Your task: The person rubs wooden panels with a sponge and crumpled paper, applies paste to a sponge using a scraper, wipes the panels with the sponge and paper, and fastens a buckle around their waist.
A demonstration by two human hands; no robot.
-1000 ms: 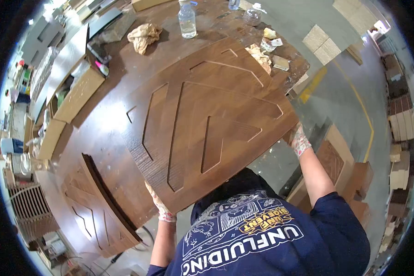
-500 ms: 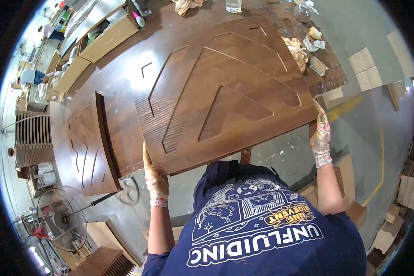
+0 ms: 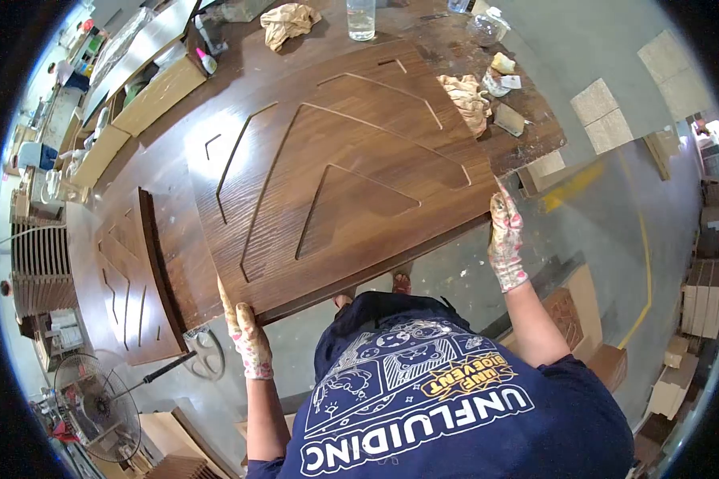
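A dark brown wooden panel (image 3: 359, 136) with carved angular grooves lies in front of me on a brown worktable (image 3: 180, 279). My left hand (image 3: 249, 343), in a stained, patterned work glove, is at its near left corner, with the fingers along the left side and the thumb by the front edge. At the near right corner my right hand (image 3: 507, 239), gloved the same way, has its fingers against the side. The undersides of both grips are hidden. To the left rests a second grooved panel (image 3: 124, 275).
Crumpled cloths (image 3: 290, 24), a clear cup of liquid (image 3: 361, 20) and a sponge block (image 3: 509, 120) sit around the far edges. Left are a cardboard box (image 3: 156, 100), a standing fan (image 3: 100, 407) and stacked slatted pieces (image 3: 41, 267). Stacked boards (image 3: 703, 295) stand at right.
The view has shifted, so the panels, table and hands appear farther left and slightly lower. More of the large panel's front edge shows. Both hands stay at its near corners.
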